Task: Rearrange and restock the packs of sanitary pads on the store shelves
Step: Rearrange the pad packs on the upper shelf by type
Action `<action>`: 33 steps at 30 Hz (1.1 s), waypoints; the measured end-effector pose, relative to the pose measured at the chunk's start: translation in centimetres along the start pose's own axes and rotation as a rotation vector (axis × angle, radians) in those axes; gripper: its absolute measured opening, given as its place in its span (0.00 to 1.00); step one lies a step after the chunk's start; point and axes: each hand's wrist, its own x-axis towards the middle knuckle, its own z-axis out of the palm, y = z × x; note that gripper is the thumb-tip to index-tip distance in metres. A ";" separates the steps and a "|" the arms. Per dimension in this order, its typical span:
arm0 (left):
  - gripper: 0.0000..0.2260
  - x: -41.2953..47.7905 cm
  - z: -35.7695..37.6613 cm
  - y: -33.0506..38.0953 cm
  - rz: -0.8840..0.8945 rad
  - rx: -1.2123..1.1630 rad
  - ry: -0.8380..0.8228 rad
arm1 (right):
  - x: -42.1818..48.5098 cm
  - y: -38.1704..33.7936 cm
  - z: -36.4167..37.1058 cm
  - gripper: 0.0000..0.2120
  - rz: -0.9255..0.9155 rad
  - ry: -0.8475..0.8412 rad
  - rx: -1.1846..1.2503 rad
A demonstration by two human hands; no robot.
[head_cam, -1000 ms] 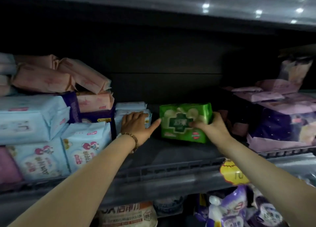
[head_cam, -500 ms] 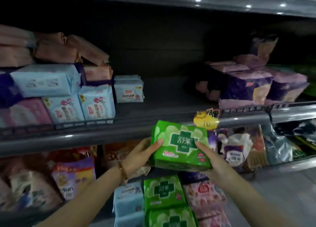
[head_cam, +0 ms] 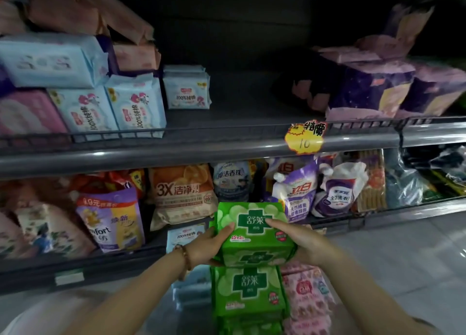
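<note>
A green pack of sanitary pads (head_cam: pixel 252 230) is held low in front of the lower shelf, with a second green pack seemingly right under it. My left hand (head_cam: pixel 210 244) grips its left side, thumb on the front. My right hand (head_cam: pixel 298 241) grips its right side. Below lies a stack of more green packs (head_cam: pixel 248 290), with pink packs (head_cam: pixel 309 294) to its right and light blue packs (head_cam: pixel 187 235) to its left. On the upper shelf (head_cam: pixel 227 145), light blue packs (head_cam: pixel 136 105) stand at the left and purple packs (head_cam: pixel 373 92) at the right.
A bare dark stretch lies in the middle of the upper shelf, behind a low wire rail. A yellow price tag (head_cam: pixel 303 139) hangs on that shelf's front edge. Detergent pouches (head_cam: pixel 181 196) fill the lower shelf. Pale floor (head_cam: pixel 403 259) shows at the right.
The green pack has come off the upper shelf and moved down, now held by both hands just above the stack of green packs. The view has tilted downward.
</note>
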 end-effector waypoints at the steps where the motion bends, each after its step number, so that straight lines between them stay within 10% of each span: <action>1: 0.18 0.3 0.1 -0.5 -0.012 0.039 -0.008 | 0.2 0.5 0.0 0.29 0.014 0.003 -0.024; 7: 0.37 1.7 -0.3 -3.2 -0.136 0.085 -0.003 | 0.7 2.1 0.7 0.29 0.035 0.046 -0.103; 10: 0.31 1.2 -0.3 -2.6 -0.113 0.116 0.046 | 0.4 1.9 0.6 0.31 -0.032 0.077 -0.144; 17: 0.33 -2.1 -3.2 0.6 0.278 0.610 0.362 | -1.5 0.4 0.6 0.25 -0.590 0.420 -0.446; 22: 0.40 -6.6 -7.4 6.1 0.634 1.009 0.719 | -2.8 -4.4 3.4 0.18 -0.900 0.417 -0.519; 33: 0.38 -9.4 -19.3 8.7 0.704 0.748 1.155 | 0.5 -19.6 19.4 0.37 -1.002 0.083 -0.594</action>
